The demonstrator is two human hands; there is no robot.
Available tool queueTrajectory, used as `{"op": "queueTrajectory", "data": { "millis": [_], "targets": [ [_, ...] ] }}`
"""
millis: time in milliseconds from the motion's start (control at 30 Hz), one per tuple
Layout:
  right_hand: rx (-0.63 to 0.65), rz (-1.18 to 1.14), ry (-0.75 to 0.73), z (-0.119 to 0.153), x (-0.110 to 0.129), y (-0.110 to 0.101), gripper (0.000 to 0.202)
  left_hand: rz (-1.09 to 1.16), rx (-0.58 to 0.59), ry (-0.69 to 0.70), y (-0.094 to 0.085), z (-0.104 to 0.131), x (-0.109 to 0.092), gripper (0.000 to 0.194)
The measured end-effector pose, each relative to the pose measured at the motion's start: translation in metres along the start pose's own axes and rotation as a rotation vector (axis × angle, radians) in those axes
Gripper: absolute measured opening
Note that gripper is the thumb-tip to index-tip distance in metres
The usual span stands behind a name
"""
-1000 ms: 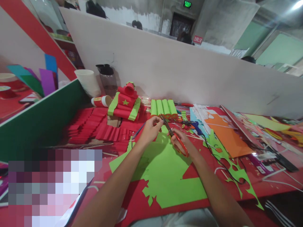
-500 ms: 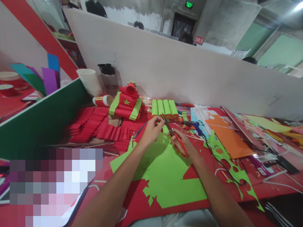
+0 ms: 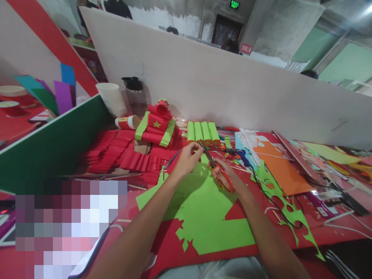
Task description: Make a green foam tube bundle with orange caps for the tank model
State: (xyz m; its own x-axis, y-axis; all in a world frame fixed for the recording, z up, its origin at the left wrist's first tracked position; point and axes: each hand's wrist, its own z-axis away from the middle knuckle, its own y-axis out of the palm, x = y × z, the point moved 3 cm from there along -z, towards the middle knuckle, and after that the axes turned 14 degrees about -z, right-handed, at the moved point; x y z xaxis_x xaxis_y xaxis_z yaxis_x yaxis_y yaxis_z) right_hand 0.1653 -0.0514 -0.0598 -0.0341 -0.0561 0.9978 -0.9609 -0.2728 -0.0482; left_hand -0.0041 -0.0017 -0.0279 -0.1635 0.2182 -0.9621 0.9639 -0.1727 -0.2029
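My right hand (image 3: 223,173) is closed round the handles of a pair of red-handled scissors (image 3: 210,158), whose blades point up and to the left. Close to the blade tips, the fingers of my left hand (image 3: 190,157) are pinched together. Whatever they pinch is too small to make out. Below both hands lie sheets of bright green paper (image 3: 200,205), with ragged cut-outs along the lower left edge. Just beyond my hands stand several green paper rolls (image 3: 202,131) side by side.
Folded red paper strips (image 3: 107,151) and a red-and-green paper model (image 3: 155,126) are at the left. To the right lie a blue glue gun (image 3: 240,155) with its cord, orange paper (image 3: 280,166) and green scraps (image 3: 286,209). A white partition (image 3: 203,85) rises behind.
The scissors have tilted slightly, and my right hand has moved a little to the right and down. My left hand keeps its pinch. The camera view has shifted slightly.
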Motion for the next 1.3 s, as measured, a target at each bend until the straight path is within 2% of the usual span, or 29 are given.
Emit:
{"op": "queueTrajectory", "data": {
  "millis": [467,1300],
  "targets": [
    [-0.023,0.058,0.026,0.000,0.009,-0.001,0.049,0.009,0.016,0.015,-0.001,-0.003,0.003,0.020],
    [-0.038,0.018,-0.003,0.000,0.006,0.007,0.055,0.047,0.013,0.007,-0.001,-0.001,0.001,0.020]
  ]
}}
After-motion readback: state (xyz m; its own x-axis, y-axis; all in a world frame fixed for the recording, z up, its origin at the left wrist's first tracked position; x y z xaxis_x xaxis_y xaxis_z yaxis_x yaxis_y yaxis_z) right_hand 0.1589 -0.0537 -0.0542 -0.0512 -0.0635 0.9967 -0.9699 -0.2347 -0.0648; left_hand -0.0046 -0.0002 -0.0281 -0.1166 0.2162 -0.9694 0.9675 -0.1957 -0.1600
